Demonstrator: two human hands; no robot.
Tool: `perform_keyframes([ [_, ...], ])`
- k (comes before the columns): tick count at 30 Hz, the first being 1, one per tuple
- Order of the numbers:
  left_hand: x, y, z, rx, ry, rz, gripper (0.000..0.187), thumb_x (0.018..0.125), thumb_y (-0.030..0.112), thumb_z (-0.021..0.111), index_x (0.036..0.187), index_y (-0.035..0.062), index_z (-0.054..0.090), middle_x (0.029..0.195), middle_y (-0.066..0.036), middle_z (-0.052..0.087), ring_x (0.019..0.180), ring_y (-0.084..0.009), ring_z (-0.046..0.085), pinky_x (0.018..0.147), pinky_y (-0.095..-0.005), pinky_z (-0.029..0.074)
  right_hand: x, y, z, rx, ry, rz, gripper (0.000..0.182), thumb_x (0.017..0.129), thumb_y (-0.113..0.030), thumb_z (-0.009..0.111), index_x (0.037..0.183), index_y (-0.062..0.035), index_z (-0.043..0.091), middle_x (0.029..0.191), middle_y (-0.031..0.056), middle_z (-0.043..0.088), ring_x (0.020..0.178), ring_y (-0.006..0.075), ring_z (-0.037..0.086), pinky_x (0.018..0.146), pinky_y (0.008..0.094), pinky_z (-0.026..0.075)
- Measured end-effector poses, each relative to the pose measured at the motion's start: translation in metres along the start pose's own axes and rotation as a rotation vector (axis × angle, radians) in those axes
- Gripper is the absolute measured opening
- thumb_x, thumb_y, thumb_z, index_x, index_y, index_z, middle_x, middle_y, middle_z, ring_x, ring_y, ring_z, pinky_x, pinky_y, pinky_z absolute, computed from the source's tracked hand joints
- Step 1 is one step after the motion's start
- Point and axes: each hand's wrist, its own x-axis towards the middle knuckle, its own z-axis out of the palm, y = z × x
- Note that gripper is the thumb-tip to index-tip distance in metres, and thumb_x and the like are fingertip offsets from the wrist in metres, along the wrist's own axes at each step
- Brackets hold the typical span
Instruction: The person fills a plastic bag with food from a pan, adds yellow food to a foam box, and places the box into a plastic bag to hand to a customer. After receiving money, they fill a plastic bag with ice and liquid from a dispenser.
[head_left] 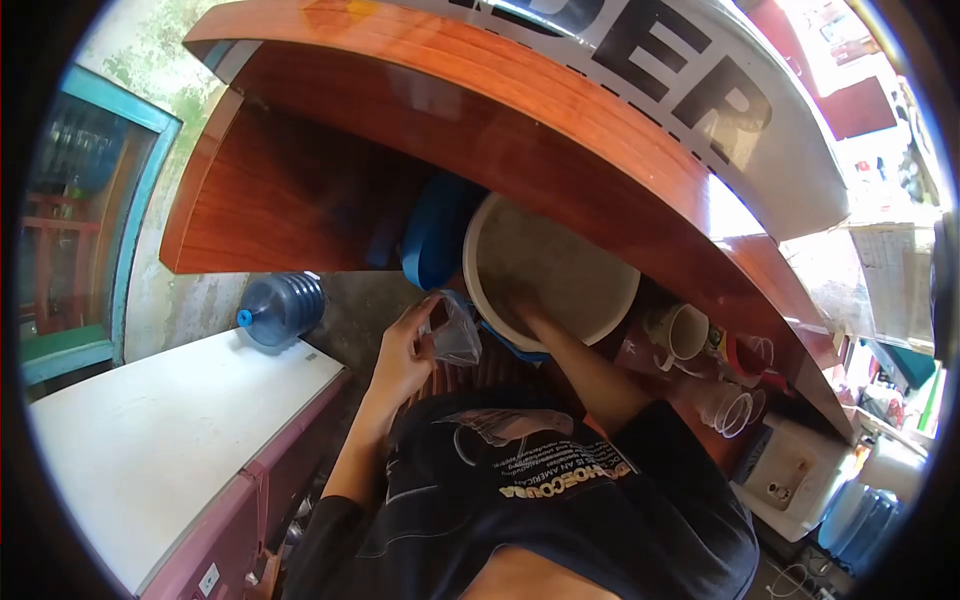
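My left hand (413,340) is closed on the rim of a clear plastic cup (457,335), which is tilted beside a large round tub. My right hand (528,312) reaches down into the round cream-rimmed tub (630,300); its fingers are in shadow and too dark to make out. The inside of the tub looks grey-brown. A blue round container (432,240) stands just left of the tub, partly under the wooden counter.
The curved wooden counter (480,90) overhangs the tub. Mugs (683,332) and clear cups (732,412) stand on a shelf to the right. At the left, a blue water bottle (283,308) lies on a white-topped surface (170,430).
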Motion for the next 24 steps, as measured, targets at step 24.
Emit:
perform_keyframes([
  [24,0.007,-0.007,-0.008,-0.102,0.107,0.103,0.059,0.076,-0.019,0.038,0.132,-0.0012,0.047,0.144,-0.017,0.041,0.077,-0.0178,0.065,0.053,-0.0237,0.05,0.016,-0.036,-0.123,-0.442,-0.115,-0.09,0.021,0.088,-0.017,0.052,0.104,-0.0056,0.059,0.093,0.0178,0.065,0.089,0.0356,0.064,0.076,0.0449,0.049],
])
